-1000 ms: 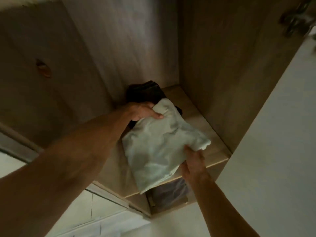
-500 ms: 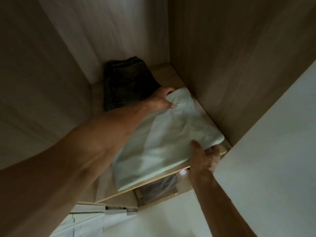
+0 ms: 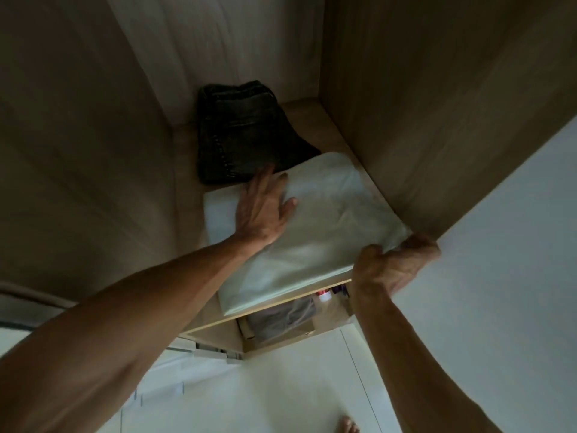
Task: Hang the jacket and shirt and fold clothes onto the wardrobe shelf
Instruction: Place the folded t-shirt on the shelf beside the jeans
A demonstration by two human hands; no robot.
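While the left grip (image 3: 265,210) presses with straight fingers on the folded pale garment (image 3: 331,226) and the right grip (image 3: 394,264) pinches its near right corner, the garment lies on the wardrobe shelf (image 3: 307,112) against the dark jeans (image 3: 246,135), so placing seems nearly done and the next move is probably to square it and let go.

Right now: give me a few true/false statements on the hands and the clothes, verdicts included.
1. The left hand lies flat on the pale cloth. True.
2. The right hand holds nothing. False: it pinches the cloth's near right corner.
3. Dark jeans lie further back on the shelf. True.
4. The cloth hangs from a rail. False: it lies folded on the shelf.
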